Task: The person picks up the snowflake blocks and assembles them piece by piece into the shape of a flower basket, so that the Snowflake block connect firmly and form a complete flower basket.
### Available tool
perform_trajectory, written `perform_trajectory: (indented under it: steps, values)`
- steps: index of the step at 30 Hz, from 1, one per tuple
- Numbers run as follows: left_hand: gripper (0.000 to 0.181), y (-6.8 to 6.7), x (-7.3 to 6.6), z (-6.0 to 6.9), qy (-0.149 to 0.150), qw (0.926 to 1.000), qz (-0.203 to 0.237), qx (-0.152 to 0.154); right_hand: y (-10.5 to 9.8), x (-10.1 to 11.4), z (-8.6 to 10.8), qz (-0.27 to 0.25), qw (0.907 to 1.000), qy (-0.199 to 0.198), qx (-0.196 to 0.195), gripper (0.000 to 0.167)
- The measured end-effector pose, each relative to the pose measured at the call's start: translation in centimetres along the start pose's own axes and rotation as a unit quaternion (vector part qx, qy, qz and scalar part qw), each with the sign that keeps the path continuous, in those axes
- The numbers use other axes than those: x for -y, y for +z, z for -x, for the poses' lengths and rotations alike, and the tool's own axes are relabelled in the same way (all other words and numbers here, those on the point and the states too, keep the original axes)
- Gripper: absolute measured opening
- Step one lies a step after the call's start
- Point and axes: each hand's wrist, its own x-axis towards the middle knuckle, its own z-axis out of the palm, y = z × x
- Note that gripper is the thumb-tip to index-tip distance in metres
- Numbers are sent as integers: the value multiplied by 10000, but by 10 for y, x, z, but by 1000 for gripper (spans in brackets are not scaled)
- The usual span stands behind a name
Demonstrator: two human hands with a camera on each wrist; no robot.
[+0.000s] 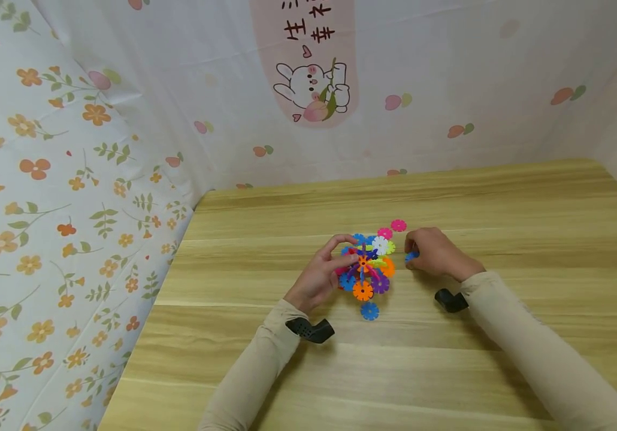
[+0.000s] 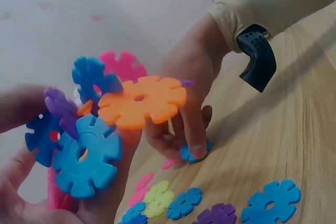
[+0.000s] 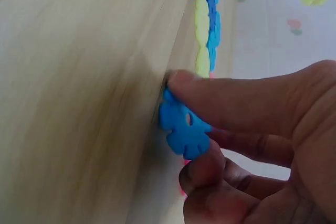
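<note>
A cluster of joined, notched plastic discs in orange, blue, purple, pink and other colours is held by the left hand, its thumb and fingers curled round the left side. In the left wrist view an orange disc and a blue disc stand out from this cluster. To the right of it, the right hand pinches a single blue disc between thumb and fingers at the tabletop. The left wrist view shows that disc under the right fingertips.
Loose discs lie on the wooden table: a pink one behind the cluster, a blue one in front, and yellow and purple ones. Black devices are on both wrists. A patterned cloth hangs behind the table.
</note>
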Motion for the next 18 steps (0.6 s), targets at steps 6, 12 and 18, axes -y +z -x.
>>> perform_trajectory:
  steps: [6,12,18]
  values:
    - [23,1,-2,2,-315,9993,173,115,-13,-3,9,-597,9980,-184,-89,4]
    - [41,0,-2,2,-420,9982,78,414,-32,18,12,-1980,9788,-459,-250,20]
    - [31,-2,0,0,-343,9965,-58,762,-37,44,16,-2773,9574,-663,-460,21]
